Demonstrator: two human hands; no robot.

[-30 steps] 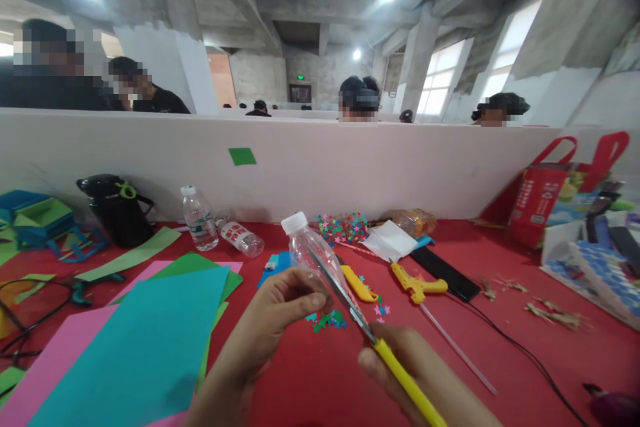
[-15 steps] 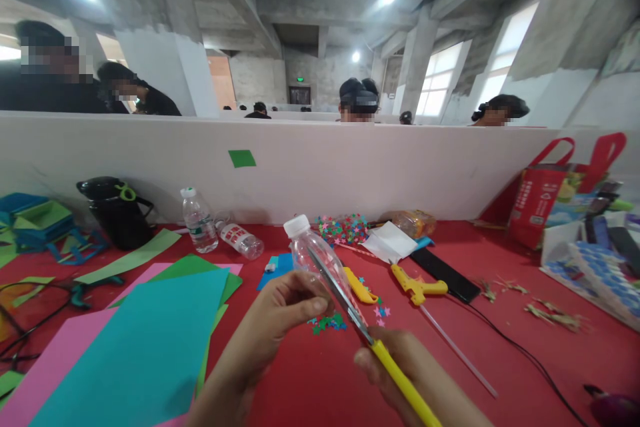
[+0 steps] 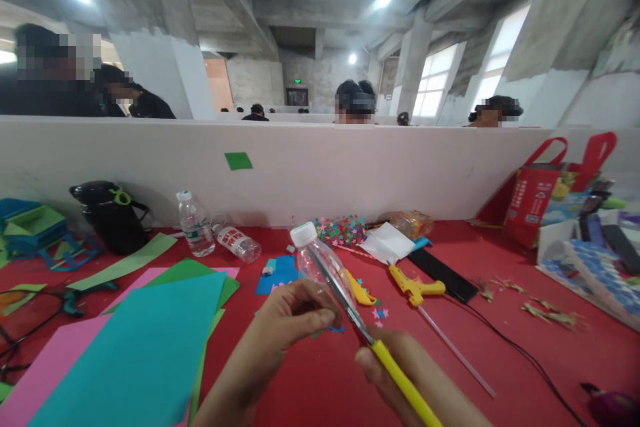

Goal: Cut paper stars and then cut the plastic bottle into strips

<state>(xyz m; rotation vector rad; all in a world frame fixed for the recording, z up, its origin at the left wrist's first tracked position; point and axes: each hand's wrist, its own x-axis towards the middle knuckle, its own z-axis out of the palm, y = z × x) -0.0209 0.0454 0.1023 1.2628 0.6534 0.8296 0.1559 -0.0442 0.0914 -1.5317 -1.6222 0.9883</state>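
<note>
My left hand (image 3: 295, 320) is closed around the lower part of a clear plastic bottle (image 3: 320, 260). This bottle tilts away from me, its white cap (image 3: 303, 234) at the far end. In my right hand (image 3: 400, 360) are scissors with yellow handles (image 3: 400, 377), seen nearly edge-on. Their metal blades (image 3: 340, 290) point forward and cross in front of the bottle; whether they touch the plastic I cannot tell. Small coloured stars (image 3: 380, 315) lie on the red table beyond my hands. A curved yellow tool (image 3: 364, 292) is partly hidden behind the bottle.
A yellow glue gun (image 3: 415, 285) with a clear glue stick (image 3: 457, 350) lies to the right, beside a black slab (image 3: 443, 273). Coloured paper sheets (image 3: 135, 347) cover the left. Two more bottles (image 3: 195, 227) and a black flask (image 3: 110, 220) stand or lie before the white partition (image 3: 310, 173).
The bottle's cap end has shifted slightly down and to the right with my left hand. The scissors hold almost the same place. The whole view has moved a little.
</note>
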